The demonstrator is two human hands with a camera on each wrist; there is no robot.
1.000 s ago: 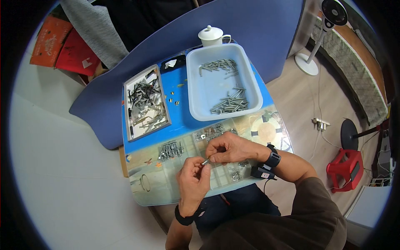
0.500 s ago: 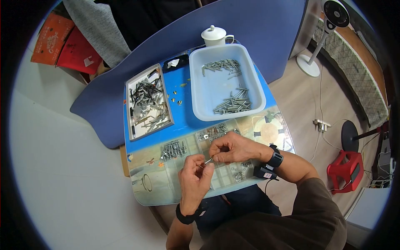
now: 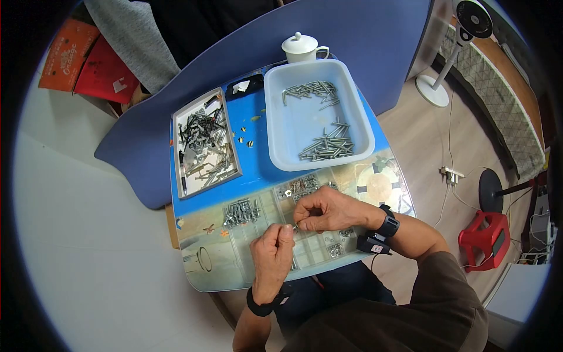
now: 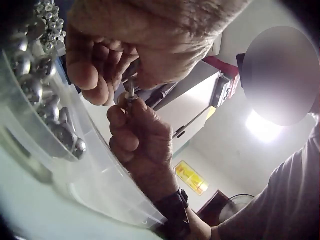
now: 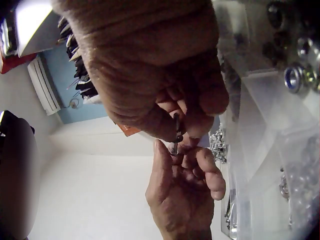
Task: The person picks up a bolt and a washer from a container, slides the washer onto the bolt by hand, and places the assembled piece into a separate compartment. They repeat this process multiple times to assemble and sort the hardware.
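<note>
My left hand (image 3: 272, 255) pinches a small silvery bolt (image 4: 131, 89) between thumb and fingertips, over the clear divided organizer box (image 3: 272, 206). From the right, my right hand (image 3: 329, 210) meets it with thumb and forefinger pinching a small metal ring (image 4: 129, 98) at the bolt's end. The fingertips of both hands almost touch. In the right wrist view a short piece of the bolt (image 5: 174, 147) shows between the hands; the rest is hidden by fingers. I cannot tell whether the ring is a nut or a washer.
Bolts (image 3: 241, 212) and small rings (image 3: 335, 250) lie in the organizer's compartments. Behind stand a white tub (image 3: 274, 132) with long metal pins, a shallow tray (image 3: 206, 188) of mixed screws, a black packet (image 3: 249, 86) and a lidded cup (image 3: 300, 54). A blue partition (image 3: 234, 47) borders the table.
My left thumb and fingers have shifted forward over the bolt, covering most of it where it showed between the hands before. The right hand keeps its pinch in nearly the same place.
</note>
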